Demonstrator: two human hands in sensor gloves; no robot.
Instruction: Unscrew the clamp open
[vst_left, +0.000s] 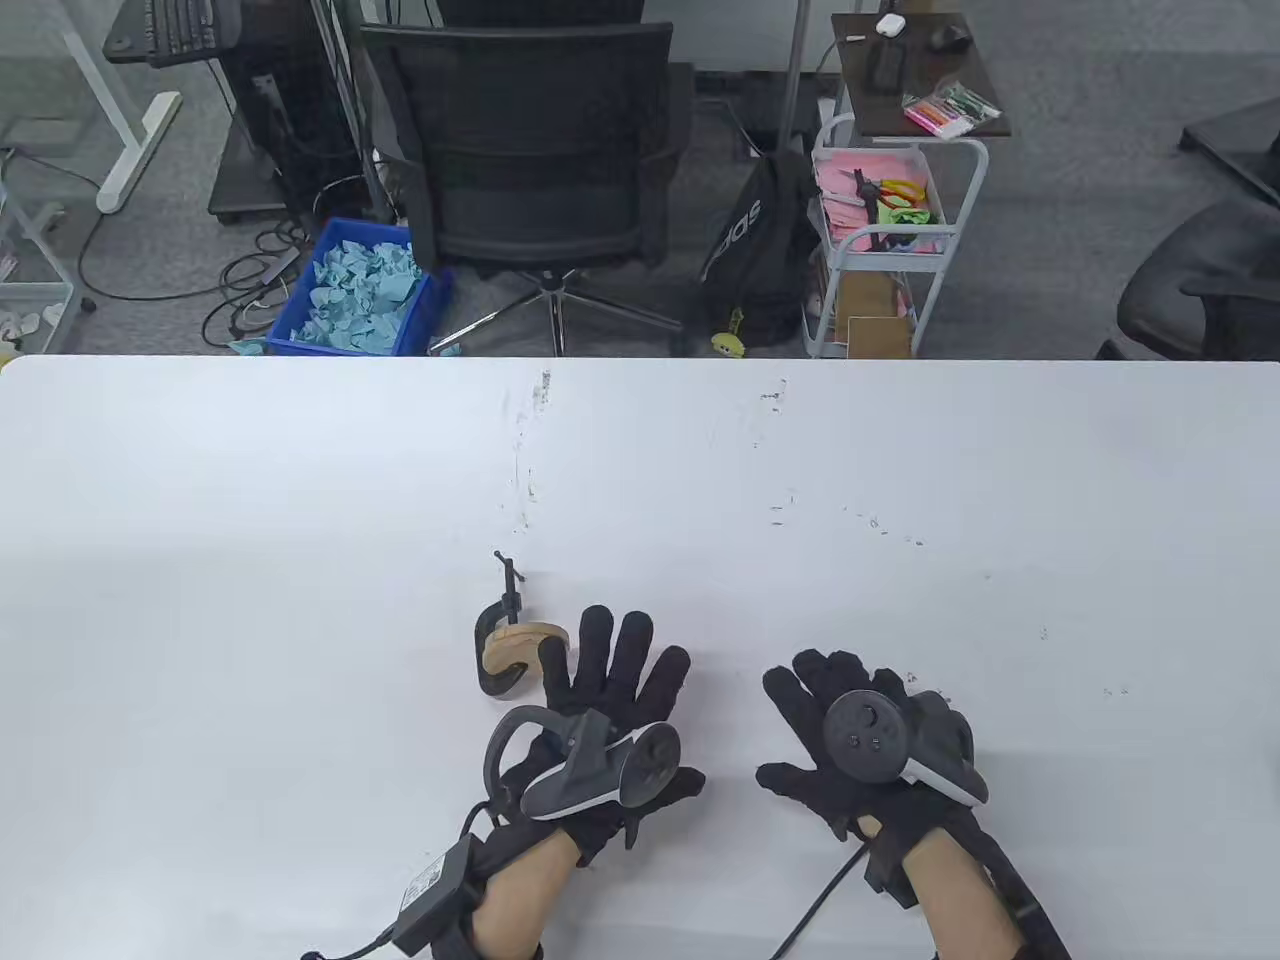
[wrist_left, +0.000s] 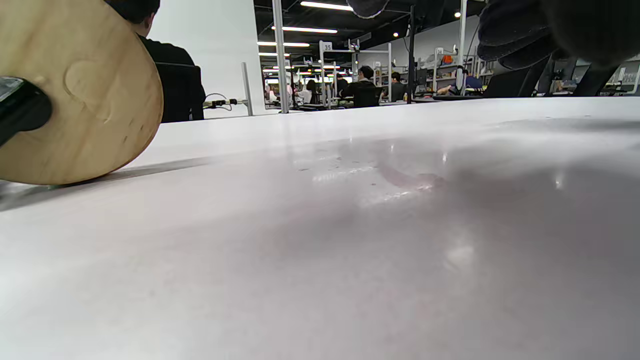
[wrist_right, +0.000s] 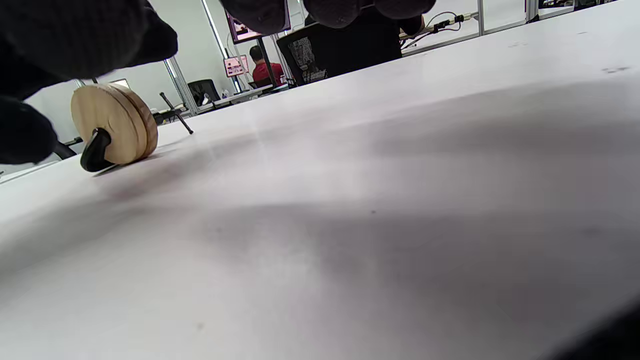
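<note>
A small black C-clamp lies on the white table, its jaws closed on a stack of round wooden discs. Its screw with a T-handle points away from me. My left hand lies flat with fingers spread, just right of the clamp; the thumb is close to the discs, and contact cannot be told. My right hand lies flat and open further right, holding nothing. The discs show in the left wrist view and, with the clamp's foot, in the right wrist view.
The white table stretches far and wide around the hands, with faint dark scuff marks beyond the clamp. An office chair, a blue bin and a white cart stand on the floor behind the far edge.
</note>
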